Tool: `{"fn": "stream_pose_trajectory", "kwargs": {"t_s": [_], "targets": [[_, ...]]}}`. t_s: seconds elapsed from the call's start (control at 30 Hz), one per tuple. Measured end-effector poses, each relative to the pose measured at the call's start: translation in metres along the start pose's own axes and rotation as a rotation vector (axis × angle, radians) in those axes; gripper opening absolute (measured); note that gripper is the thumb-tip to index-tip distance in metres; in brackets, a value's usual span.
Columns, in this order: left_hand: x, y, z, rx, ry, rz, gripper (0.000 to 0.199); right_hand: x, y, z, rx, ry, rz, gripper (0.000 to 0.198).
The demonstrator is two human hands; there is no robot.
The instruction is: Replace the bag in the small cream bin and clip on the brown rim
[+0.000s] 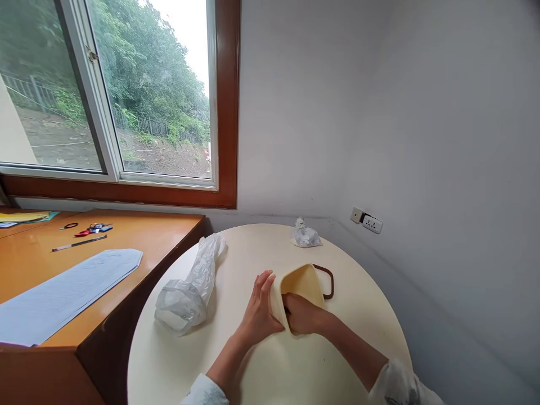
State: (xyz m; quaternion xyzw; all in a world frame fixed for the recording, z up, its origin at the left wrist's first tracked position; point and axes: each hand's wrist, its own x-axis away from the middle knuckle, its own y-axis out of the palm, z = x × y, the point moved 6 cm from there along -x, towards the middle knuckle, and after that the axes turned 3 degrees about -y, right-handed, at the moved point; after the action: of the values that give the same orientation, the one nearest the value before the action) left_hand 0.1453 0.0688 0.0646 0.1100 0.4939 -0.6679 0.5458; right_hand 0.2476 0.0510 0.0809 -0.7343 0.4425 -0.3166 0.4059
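A small cream plastic bin [310,281] lies tipped on the round table, its mouth turned towards me. My left hand [261,312] steadies it from the left, thumb low near the rim and fingers along the outer wall. Inside the mouth is my right hand [301,314], with its fingers curled. The bin's wall and the hand itself hide the fingertips, so anything in them cannot be made out. A brown loop [331,281] sticks out on the bin's far right side, and how it joins the bin is hidden.
A crumpled clear plastic bag [189,298] lies on the cream round table [253,242] at left. Near the back edge sits a knotted white bag [306,236]. The wooden desk [139,225] holds papers [80,287], a pen [80,243] and keys [95,229].
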Motion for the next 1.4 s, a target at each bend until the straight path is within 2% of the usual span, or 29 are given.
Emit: {"fn": "stream_pose_trajectory", "kwargs": {"t_s": [0.27, 0.47, 0.6, 0.77, 0.83, 0.97, 1.17, 1.4], "targets": [[0.0, -0.001, -0.002, 0.051, -0.033, 0.017, 0.114, 0.046, -0.02, -0.011, -0.018, -0.149, 0.038, 0.028], [0.0, -0.001, -0.002, 0.095, -0.037, 0.035, 0.11, 0.066, -0.033, -0.035, 0.187, -0.238, 0.054, 0.027], [0.0, -0.002, -0.001, 0.102, -0.03, 0.046, 0.109, 0.054, -0.029, -0.032, 0.238, -0.21, 0.018, 0.029], [0.0, -0.001, 0.0, 0.093, -0.038, 0.02, 0.107, 0.023, -0.013, -0.005, 0.143, -0.029, -0.1, 0.032], [0.0, -0.001, -0.001, 0.097, -0.047, 0.009, 0.109, 0.01, -0.004, 0.0, 0.148, -0.035, -0.153, 0.028], [-0.001, -0.001, -0.001, 0.096, -0.044, 0.001, 0.113, -0.011, 0.008, -0.002, 0.189, -0.133, -0.218, 0.019], [-0.002, -0.003, -0.002, 0.085, -0.061, 0.014, 0.115, -0.025, 0.008, -0.003, 0.25, -0.094, -0.224, 0.015], [-0.001, -0.001, -0.003, 0.032, -0.028, 0.016, 0.113, -0.025, 0.013, -0.004, 0.417, 0.009, -0.146, 0.017]]}}
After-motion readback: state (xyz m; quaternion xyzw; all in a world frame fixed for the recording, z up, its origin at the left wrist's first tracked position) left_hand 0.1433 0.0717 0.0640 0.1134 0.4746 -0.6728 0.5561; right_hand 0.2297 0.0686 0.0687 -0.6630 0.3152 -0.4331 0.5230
